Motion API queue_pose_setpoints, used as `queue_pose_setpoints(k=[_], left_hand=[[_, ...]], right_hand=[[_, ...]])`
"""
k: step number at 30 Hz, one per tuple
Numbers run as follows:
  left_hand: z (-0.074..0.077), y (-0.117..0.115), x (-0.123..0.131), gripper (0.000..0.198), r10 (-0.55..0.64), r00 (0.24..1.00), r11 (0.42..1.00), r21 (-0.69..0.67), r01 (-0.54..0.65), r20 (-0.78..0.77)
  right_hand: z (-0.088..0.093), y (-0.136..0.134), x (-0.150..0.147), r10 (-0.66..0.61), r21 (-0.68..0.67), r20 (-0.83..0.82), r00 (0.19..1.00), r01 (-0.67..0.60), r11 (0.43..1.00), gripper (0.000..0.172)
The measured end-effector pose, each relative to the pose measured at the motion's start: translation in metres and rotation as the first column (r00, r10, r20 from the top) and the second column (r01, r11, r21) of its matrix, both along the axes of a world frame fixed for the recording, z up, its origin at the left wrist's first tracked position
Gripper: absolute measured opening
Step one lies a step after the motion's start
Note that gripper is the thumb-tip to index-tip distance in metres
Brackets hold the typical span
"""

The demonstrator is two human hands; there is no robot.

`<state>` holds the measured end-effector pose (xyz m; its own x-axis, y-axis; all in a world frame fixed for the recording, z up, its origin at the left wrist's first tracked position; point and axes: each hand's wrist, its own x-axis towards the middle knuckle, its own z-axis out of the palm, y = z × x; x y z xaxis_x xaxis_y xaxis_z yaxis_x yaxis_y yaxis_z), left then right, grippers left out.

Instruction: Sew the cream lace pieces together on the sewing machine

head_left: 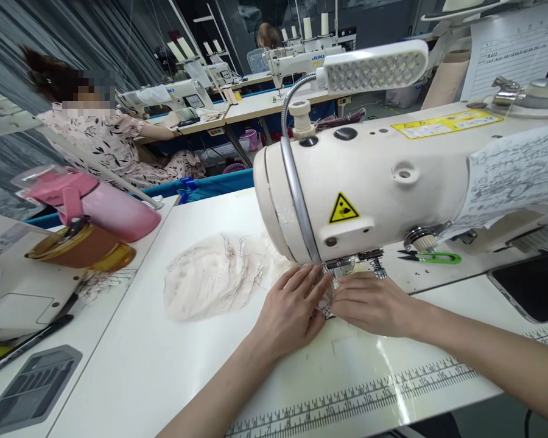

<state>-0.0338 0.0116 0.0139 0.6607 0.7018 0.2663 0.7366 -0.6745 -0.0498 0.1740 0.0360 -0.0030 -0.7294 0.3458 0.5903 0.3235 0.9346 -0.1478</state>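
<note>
A white sewing machine head [369, 188] stands over the table, and both hands work close under its needle area. Between the hands a small piece of light fabric [327, 299] with dark specks shows; most of it is hidden by the fingers. My left hand [295, 307] is closed on the fabric's left side, fingers bent over it and thumb near the front. From the right, my right hand [374, 304] pinches the fabric with its fingers together, just below the presser foot area [344, 267]. A crumpled heap of thin cream fabric [210, 277] lies left of the machine.
Green thread snips [432, 257] and a dark phone [532, 289] lie to the right. A printed ruler [347, 404] runs along the front edge. At left are a pink bottle [105, 204] and an amber cup [80, 246]. Another person [105, 140] sits beyond, near other sewing machines.
</note>
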Motion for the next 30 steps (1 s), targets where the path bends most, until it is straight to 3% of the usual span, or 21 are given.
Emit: queue_pose_setpoints(k=[10,19,30], left_hand=[[0.001,0.000,0.002,0.048,0.015,1.000,1.000,0.022,-0.015,-0.014],[-0.002,-0.001,0.001,0.050,0.033,0.999,0.999,0.004,-0.033,-0.034],[-0.003,-0.002,0.003,0.045,0.013,1.000,0.998,0.060,-0.011,-0.029]], right_hand=[[0.003,0.003,0.003,-0.045,0.023,0.007,0.999,0.044,0.999,0.026],[0.005,0.005,0.009,-0.191,0.154,-0.050,0.980,0.197,0.968,0.020],[0.009,0.014,0.015,-0.196,0.054,0.098,0.976,0.192,0.980,0.024]])
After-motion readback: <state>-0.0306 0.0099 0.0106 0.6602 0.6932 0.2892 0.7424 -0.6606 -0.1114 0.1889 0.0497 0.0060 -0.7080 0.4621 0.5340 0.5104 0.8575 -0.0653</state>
